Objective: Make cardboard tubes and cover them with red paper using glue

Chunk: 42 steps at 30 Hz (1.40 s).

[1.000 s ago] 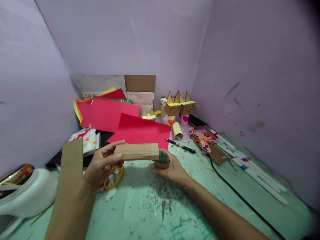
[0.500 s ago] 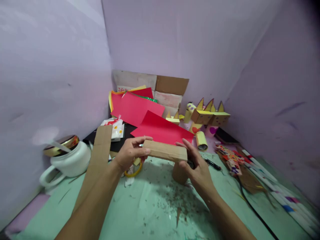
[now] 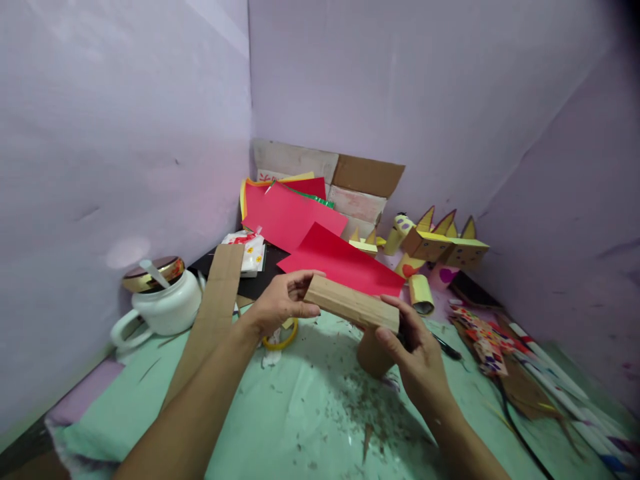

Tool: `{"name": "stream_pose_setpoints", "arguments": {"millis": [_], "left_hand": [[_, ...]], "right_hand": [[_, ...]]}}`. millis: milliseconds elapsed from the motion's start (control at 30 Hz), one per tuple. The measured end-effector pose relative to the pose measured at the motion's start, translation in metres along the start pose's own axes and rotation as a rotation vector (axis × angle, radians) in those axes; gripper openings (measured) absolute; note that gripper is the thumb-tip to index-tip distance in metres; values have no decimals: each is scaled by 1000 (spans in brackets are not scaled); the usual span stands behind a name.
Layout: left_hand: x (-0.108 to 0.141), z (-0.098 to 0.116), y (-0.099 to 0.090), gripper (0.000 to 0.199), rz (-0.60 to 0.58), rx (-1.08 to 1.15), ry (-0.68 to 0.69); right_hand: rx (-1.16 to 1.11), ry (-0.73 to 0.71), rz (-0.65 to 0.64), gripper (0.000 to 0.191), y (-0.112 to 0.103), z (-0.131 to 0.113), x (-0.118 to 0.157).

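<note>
A folded cardboard strip (image 3: 353,303), shaped like a long narrow box, is held up over the table and slants down to the right. My left hand (image 3: 283,303) has its thumb and fingers about the left end. At the right end my right hand (image 3: 415,340) grips it, thumb in front and fingers behind. Below the strip, close to my right hand, a brown cardboard tube (image 3: 374,357) stands on the green cloth (image 3: 295,407). A yellow tape roll (image 3: 283,340) lies just beneath my left hand.
A white mug (image 3: 167,310) and a long cardboard strip (image 3: 220,283) are at left. Red paper sheets (image 3: 345,260) lie behind. Decorated cardboard pieces (image 3: 445,245) stand back right; a black pen-like tool (image 3: 447,347), a corded patterned item (image 3: 487,343) and markers (image 3: 555,383) lie right. Brown scraps dot the cloth.
The view has swung left, so everything sits further right. The cardboard strip has tilted, its right end lower, showing more of its top. The left thumb has slid toward the strip's left end.
</note>
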<state>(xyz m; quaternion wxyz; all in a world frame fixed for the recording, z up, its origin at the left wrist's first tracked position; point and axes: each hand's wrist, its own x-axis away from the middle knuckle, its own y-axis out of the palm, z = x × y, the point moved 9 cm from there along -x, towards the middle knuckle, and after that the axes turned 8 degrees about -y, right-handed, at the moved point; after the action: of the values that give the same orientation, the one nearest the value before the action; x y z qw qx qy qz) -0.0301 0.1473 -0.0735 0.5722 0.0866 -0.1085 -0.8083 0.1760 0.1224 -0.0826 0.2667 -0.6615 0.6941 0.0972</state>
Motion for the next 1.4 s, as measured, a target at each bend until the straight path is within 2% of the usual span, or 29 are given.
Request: {"name": "stream_pose_setpoints", "arguments": {"millis": [233,433,533,633,733,800,867,967,1067,1100,1167,1233,1300,1367,1400], "left_hand": [[-2,-3,2,47,16,2,22],[-1,1,3,53,39,39,52],[2,-1,12,68,69,100,93],[5,-9,30,81,61,179,99],[9,-14,37,75,115,253,95],[13,-8,32,63,181,268,149],[20,6,22,56,240,243,247],[33,29,0,51,373,175,420],[44,44,-22,38,501,164,536],[42,45,-24,35,495,154,513],[28,36,-17,33,383,90,351],[14,19,2,34,205,12,144],[10,2,24,41,53,-32,8],[11,-12,45,53,-73,-67,-80],[12,-18,55,59,-133,-91,-116]], "right_hand": [[-73,18,10,43,-1,5,1],[-88,15,14,41,-1,7,1],[-128,29,15,43,-4,13,2],[-164,36,-12,46,-6,17,2],[-175,18,-61,55,-4,17,2],[-193,13,-102,71,0,17,4],[-138,39,-135,79,1,22,6],[35,102,-130,67,-6,31,8],[23,149,-54,64,-14,36,6],[-5,174,-32,66,-15,39,5],[0,200,-11,70,-13,40,4],[106,115,14,69,-11,30,1],[200,-46,86,59,-13,10,1],[134,-99,112,49,-13,-2,4],[31,-64,65,46,-8,-3,6]]}}
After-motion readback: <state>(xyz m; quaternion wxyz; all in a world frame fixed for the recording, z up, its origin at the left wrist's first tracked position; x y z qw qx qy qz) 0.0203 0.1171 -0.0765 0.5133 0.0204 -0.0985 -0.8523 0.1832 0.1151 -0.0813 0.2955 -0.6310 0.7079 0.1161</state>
